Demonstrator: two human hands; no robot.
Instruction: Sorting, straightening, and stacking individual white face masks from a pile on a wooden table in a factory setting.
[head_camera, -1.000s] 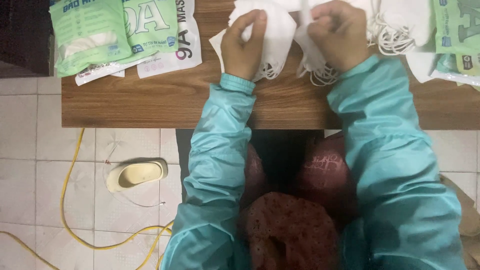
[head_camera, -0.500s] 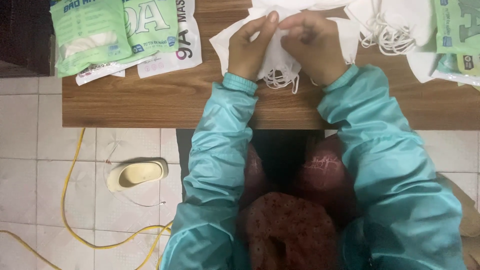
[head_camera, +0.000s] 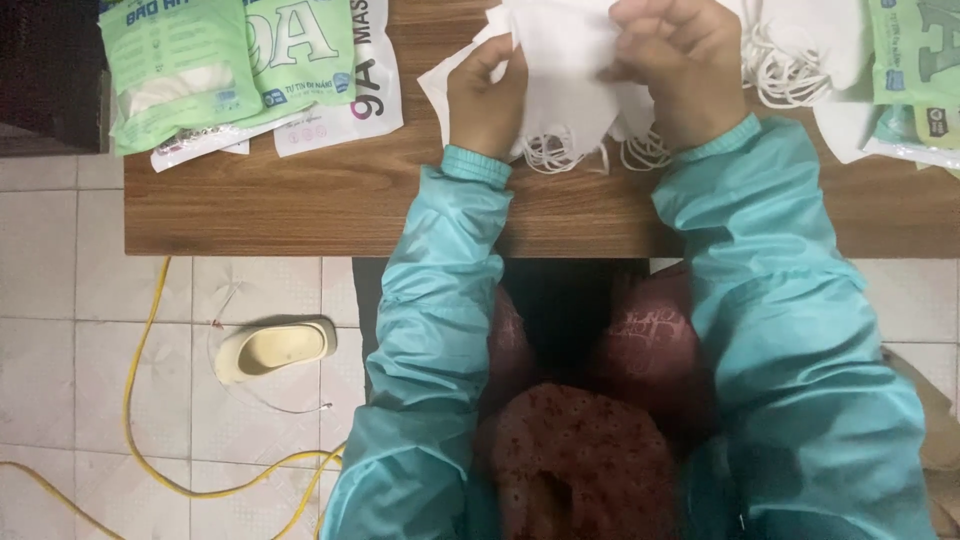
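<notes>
Wooden tabletop (head_camera: 300, 205) carries green packets (head_camera: 180, 70) far left, and at its far middle the left hand (head_camera: 487, 100) and right hand (head_camera: 672, 65) both pinch a white folded mask (head_camera: 565, 75). Its ear loops (head_camera: 548, 152) dangle loose beneath and could tangle with the neighbouring pile of loops (head_camera: 785, 75) just to the right, dragging spare masks along.

In the upper left of the frame I see 2 flat green pouches (head_camera: 228, 62) lying overlapped on the wooden worktop (head_camera: 300, 205), each light green with white lettering and a pale window. Under them, toward the right, a white pouch with dark lettering (head_camera: 345, 105) pokes out. In the upper right corner I make out more green pouches (head_camera: 915, 60), stacked and cut off by the frame edge.
</notes>
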